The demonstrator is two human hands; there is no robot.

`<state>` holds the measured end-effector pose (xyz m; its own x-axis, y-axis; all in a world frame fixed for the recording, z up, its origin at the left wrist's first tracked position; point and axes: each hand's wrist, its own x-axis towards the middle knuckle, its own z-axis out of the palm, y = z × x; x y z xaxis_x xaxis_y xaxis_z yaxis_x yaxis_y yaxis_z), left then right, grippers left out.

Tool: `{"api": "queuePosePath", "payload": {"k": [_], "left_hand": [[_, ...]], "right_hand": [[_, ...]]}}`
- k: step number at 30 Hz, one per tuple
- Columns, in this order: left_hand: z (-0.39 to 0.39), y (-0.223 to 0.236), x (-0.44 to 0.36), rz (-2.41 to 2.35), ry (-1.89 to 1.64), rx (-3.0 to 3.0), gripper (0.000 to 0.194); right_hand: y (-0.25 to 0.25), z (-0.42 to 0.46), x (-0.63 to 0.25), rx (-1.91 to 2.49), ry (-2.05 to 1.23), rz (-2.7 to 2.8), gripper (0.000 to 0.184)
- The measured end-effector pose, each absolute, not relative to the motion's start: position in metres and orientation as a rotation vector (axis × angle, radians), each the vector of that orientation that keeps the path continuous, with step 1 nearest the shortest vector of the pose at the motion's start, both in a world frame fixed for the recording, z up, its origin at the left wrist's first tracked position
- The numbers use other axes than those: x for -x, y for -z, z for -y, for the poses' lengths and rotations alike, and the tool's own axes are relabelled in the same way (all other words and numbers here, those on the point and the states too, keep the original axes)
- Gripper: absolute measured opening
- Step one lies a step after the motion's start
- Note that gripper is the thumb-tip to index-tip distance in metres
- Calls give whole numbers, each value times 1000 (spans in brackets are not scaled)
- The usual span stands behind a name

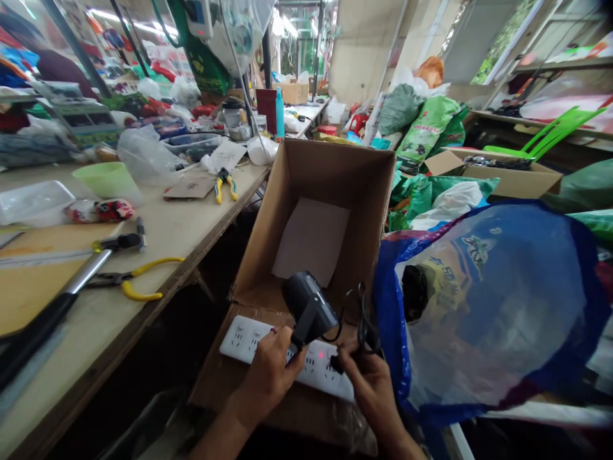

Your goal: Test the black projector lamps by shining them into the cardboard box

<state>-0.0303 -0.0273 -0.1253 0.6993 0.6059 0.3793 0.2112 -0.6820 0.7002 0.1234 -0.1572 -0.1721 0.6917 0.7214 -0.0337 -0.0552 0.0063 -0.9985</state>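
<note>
Counter (175, 233): pale top, worn wooden edge; extends along my left side toward rear. Wall (361, 48) ahead of me: cream, plain. Rear window (302, 56): bright, detail blurred. Right window (498, 51): high, greenery outside. Tube lights (131, 23): lit, upper left. Dark posts (76, 48): left side. Shelf (550, 66): upper right. Space under counter (163, 345): deep shadow.

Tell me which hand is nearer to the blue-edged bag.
Right. The right hand, holding a black cord, is just left of the blue-edged bag; the left hand, holding the black lamp, is farther off, at the power strip's middle.
</note>
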Motion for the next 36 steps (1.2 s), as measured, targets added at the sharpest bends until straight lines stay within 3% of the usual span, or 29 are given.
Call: {"api": "queuePosePath", "payload": {"k": [5, 8, 12, 18, 20, 22, 26, 31, 36], "left_hand": [[45, 146, 29, -431, -829, -2397, 13], [63, 148, 22, -261, -999, -2541, 17], [78, 120, 19, -246, -1137, -2613, 12], [73, 97, 29, -118, -815, -2586, 89], [70, 98, 30, -23, -787, -2550, 99], [69, 97, 29, 19, -856, -2496, 95], [65, 88, 30, 102, -984, -2409, 67], [52, 78, 31, -93, -836, -2296, 37], [45, 86, 25, -400, -691, -2016, 46]], "right_hand": [[149, 160, -125, 1114, -940, 282, 42], [141, 165, -117, 897, -1144, 220, 42], [141, 172, -115, 806, -1178, 227, 43], [152, 188, -126, 811, -1180, 318, 67], [157, 192, -130, 831, -1199, 299, 70], [159, 193, -134, 876, -1135, 259, 61], [157, 191, -135, 943, -1049, 154, 39], [157, 203, -122, 877, -1191, 122, 57], [146, 213, -114, 794, -1249, 208, 63]]}}
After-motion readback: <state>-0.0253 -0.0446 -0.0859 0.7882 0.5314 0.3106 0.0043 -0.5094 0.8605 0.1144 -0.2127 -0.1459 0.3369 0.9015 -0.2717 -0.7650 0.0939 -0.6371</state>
